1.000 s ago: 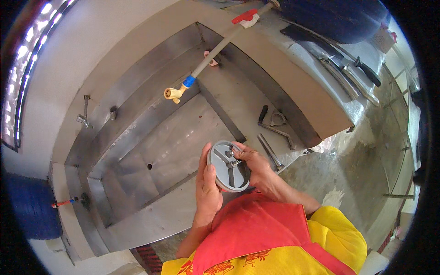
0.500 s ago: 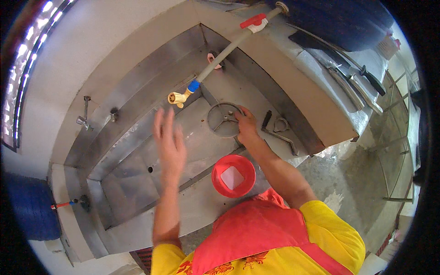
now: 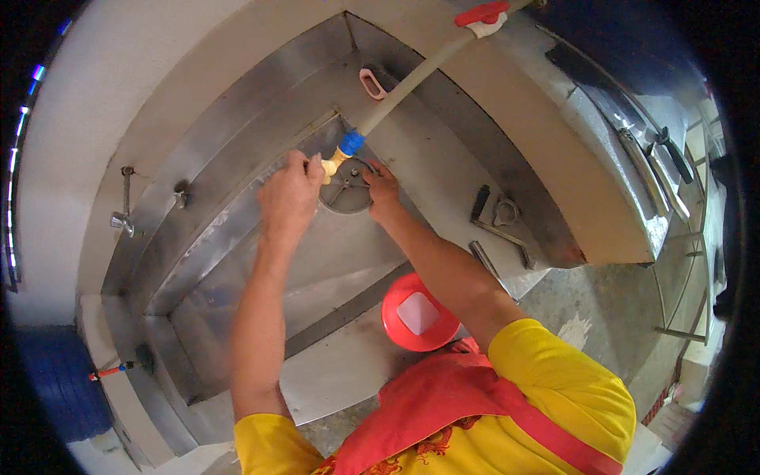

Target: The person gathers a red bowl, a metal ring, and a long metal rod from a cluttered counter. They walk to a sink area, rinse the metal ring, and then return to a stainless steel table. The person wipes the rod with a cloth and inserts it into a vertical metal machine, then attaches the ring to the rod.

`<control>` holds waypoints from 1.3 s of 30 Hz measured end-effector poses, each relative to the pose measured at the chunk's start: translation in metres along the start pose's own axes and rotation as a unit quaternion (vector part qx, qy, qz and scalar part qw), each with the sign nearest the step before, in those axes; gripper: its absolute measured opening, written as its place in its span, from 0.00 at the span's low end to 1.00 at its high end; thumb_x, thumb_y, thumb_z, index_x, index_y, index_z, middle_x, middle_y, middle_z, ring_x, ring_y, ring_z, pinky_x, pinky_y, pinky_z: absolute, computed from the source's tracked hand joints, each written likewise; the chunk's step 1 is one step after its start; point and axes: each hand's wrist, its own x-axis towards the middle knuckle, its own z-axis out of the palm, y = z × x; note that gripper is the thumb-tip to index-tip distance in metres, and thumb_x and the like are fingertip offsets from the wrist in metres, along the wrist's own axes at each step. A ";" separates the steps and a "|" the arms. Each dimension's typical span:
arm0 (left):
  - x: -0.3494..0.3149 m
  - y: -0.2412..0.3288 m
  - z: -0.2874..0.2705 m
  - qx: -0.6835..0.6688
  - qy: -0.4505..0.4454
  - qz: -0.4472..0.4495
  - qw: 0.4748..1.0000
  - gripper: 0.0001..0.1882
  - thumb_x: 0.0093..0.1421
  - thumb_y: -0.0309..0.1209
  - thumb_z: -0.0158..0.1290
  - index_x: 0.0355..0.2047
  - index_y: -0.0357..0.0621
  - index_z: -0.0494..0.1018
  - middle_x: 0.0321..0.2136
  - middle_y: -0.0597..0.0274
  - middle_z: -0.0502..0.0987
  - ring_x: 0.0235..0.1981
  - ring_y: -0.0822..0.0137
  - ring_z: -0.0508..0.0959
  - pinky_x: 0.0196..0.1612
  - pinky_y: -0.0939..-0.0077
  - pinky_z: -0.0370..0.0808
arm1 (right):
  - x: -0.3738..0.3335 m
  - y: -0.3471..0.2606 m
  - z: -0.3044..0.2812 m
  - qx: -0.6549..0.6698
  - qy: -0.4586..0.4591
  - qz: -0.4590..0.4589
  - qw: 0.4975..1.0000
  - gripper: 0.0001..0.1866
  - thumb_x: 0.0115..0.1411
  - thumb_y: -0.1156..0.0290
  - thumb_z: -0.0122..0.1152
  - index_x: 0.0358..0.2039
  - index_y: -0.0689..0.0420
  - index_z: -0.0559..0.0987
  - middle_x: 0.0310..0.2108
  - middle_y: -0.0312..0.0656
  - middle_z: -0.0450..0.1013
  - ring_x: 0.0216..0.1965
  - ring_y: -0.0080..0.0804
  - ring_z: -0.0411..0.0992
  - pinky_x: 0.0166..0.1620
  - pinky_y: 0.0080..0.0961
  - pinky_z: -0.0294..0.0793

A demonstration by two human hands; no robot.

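Observation:
My left hand [image 3: 291, 190] closes its fingers on the end of a yellow tap [image 3: 333, 165], which joins a pale pipe [image 3: 405, 89] through a blue fitting. Gripped at its right rim by my right hand [image 3: 383, 190], a grey metal ring with spokes [image 3: 342, 203] is held inside the steel sink, just under the tap. The tap and my left fingers cover part of the ring. No water can be made out at the spout.
On the sink's right lie a crank with a dark handle [image 3: 500, 227], a small metal ring [image 3: 507, 210] and a metal rod [image 3: 488, 260]. A red bowl [image 3: 394, 315] with something pale inside stands at the near edge. Knives [image 3: 641, 165] rest on the right ledge. A pink-rimmed object [image 3: 370, 82] lies farther back.
My left hand has gone from open in the air to a grip on the tap. My right hand has carried the spoked ring leftward, under the tap.

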 end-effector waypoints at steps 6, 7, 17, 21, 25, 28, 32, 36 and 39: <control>0.013 -0.091 0.097 -0.422 0.165 -0.097 0.886 0.20 0.71 0.40 0.48 0.51 0.35 0.72 0.43 0.50 0.79 0.44 0.59 0.79 0.45 0.62 0.74 | 0.026 0.030 -0.004 0.069 -0.070 0.070 0.993 0.21 0.65 0.69 0.60 0.58 0.53 0.74 0.52 0.43 0.74 0.50 0.36 0.75 0.51 0.39 0.78; 0.016 -0.091 0.132 -0.441 0.156 -0.079 0.880 0.19 0.71 0.39 0.48 0.51 0.35 0.73 0.43 0.51 0.79 0.44 0.59 0.79 0.45 0.62 0.74 | 0.034 0.046 -0.007 0.114 -0.112 0.077 0.984 0.21 0.65 0.68 0.60 0.59 0.53 0.72 0.53 0.43 0.74 0.51 0.37 0.74 0.53 0.38 0.77; 0.006 -0.006 0.171 -0.329 0.159 0.078 0.927 0.20 0.69 0.34 0.47 0.54 0.32 0.69 0.48 0.41 0.76 0.45 0.50 0.78 0.47 0.59 0.73 | 0.000 0.030 0.003 -0.018 -0.270 -0.065 0.960 0.33 0.66 0.43 0.54 0.65 0.48 0.67 0.59 0.34 0.69 0.58 0.30 0.68 0.59 0.37 0.68; 0.059 -0.078 0.185 -0.304 -0.034 -0.018 0.952 0.21 0.68 0.34 0.47 0.60 0.43 0.69 0.50 0.47 0.78 0.48 0.50 0.79 0.48 0.57 0.75 | -0.026 0.021 0.019 0.285 -0.270 0.222 0.892 0.34 0.65 0.39 0.52 0.63 0.47 0.69 0.56 0.37 0.72 0.57 0.31 0.70 0.58 0.37 0.71; 0.051 -0.087 0.177 -0.186 0.059 -0.012 0.981 0.23 0.68 0.36 0.47 0.61 0.45 0.69 0.51 0.47 0.78 0.54 0.46 0.76 0.54 0.54 0.72 | -0.032 -0.015 0.041 0.201 -0.199 0.224 0.933 0.32 0.64 0.37 0.52 0.58 0.48 0.73 0.56 0.39 0.73 0.57 0.34 0.71 0.58 0.40 0.70; 0.013 -0.010 0.179 0.011 0.242 0.075 0.967 0.22 0.64 0.36 0.53 0.57 0.42 0.71 0.51 0.44 0.76 0.55 0.42 0.74 0.54 0.51 0.71 | -0.029 -0.019 0.041 0.193 -0.169 0.222 0.941 0.32 0.63 0.37 0.52 0.56 0.49 0.75 0.56 0.40 0.73 0.56 0.36 0.71 0.59 0.42 0.70; 0.050 -0.041 0.171 -0.232 0.065 -0.008 0.970 0.23 0.63 0.39 0.55 0.55 0.42 0.70 0.45 0.46 0.76 0.46 0.45 0.75 0.51 0.55 0.70 | -0.016 0.002 0.059 0.263 -0.243 0.207 0.910 0.35 0.63 0.35 0.52 0.57 0.51 0.74 0.56 0.42 0.73 0.57 0.37 0.71 0.59 0.42 0.70; 0.065 -0.138 0.185 -0.431 0.009 -0.132 0.892 0.19 0.65 0.35 0.55 0.55 0.43 0.71 0.49 0.58 0.75 0.47 0.63 0.75 0.50 0.67 0.72 | -0.058 -0.030 0.050 0.220 -0.311 0.264 0.886 0.34 0.61 0.39 0.57 0.56 0.52 0.73 0.53 0.44 0.74 0.52 0.39 0.73 0.57 0.38 0.71; 0.056 -0.132 0.189 -0.515 0.073 -0.149 0.841 0.19 0.66 0.37 0.54 0.54 0.45 0.72 0.49 0.59 0.75 0.48 0.65 0.75 0.50 0.65 0.73 | -0.055 -0.032 0.036 0.067 -0.337 0.182 0.921 0.29 0.60 0.48 0.60 0.56 0.54 0.74 0.53 0.44 0.74 0.53 0.40 0.73 0.58 0.38 0.71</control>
